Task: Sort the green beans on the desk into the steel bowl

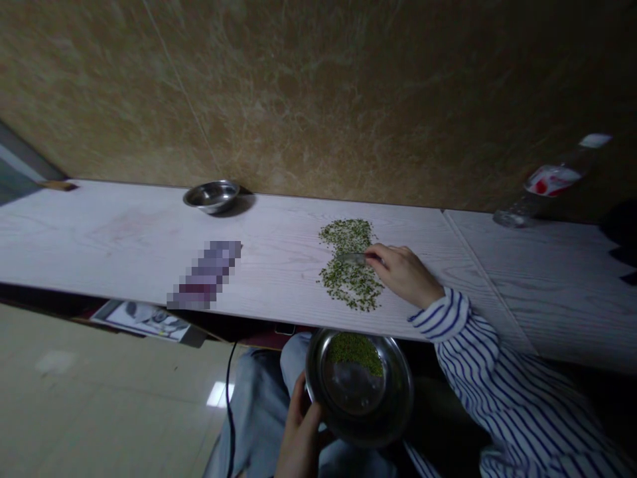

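My left hand [304,425] grips the left rim of a steel bowl [398,411], held over my lap just below the table edge. Small green beans that look like mung beans [355,352] lie along the far side of its bottom. Above the table, my right hand [403,269] pinches a thin, flat, greyish strip [352,257] between thumb and fingers. The strip reaches left across a spread of the same green beans [351,285] on the white tabletop. A gap shows between a far patch and a near patch of beans, where the strip lies. Its exact kind is unclear.
A smaller steel bowl [213,197] stands near the wall at the back left. A pixelated flat item [206,275] lies in front of it. A clear plastic bottle [552,180] is at the right. Below the table are an open drawer [144,322] and a black cable [230,398].
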`<state>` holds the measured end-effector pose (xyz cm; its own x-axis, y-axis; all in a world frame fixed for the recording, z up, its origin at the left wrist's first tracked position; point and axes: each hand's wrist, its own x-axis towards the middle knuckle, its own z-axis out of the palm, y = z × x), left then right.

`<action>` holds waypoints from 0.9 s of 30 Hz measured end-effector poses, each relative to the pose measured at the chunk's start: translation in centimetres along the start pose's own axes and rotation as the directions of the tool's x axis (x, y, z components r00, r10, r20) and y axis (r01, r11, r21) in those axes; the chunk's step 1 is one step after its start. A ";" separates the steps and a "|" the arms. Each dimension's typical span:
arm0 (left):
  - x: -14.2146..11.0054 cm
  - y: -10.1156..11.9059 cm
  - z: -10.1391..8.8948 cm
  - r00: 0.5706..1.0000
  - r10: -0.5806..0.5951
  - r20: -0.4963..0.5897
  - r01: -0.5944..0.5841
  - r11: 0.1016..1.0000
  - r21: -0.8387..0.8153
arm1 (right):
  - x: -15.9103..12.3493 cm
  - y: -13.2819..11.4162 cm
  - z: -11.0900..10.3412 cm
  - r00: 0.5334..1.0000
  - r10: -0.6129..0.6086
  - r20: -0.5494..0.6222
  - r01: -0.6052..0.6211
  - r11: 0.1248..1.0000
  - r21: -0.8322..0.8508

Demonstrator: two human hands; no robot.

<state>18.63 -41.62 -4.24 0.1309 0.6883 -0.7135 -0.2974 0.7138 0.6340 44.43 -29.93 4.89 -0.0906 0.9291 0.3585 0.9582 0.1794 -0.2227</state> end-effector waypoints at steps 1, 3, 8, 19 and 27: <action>0.0 0.0 -0.1 1.000 0.005 0.005 -0.005 1.000 -0.013 | 1.0 0.1 0.3 1.000 -0.002 0.020 0.002 1.000 -0.003; 0.1 0.1 -0.3 1.000 0.012 0.008 -0.012 1.000 -0.029 | 2.5 0.3 0.8 0.998 -0.020 0.059 0.023 0.999 -0.043; 0.0 0.5 -0.4 1.000 0.025 -0.008 -0.025 0.999 -0.026 | 3.7 0.0 1.6 0.993 -0.061 0.104 0.067 0.996 -0.055; 0.6 0.5 -0.9 0.999 0.041 0.029 -0.041 0.999 -0.008 | 2.3 0.4 0.8 0.960 -0.197 0.197 0.186 0.980 0.070; -0.2 1.3 -0.5 0.996 0.060 0.062 -0.060 0.998 0.004 | 1.3 0.3 0.0 0.940 -0.273 0.205 0.259 0.961 0.095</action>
<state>17.70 -40.84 -3.44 0.1708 0.7364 -0.6546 -0.3013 0.6716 0.6769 44.56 -28.72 5.28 -0.4027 0.8904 0.2122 0.8718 0.4437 -0.2074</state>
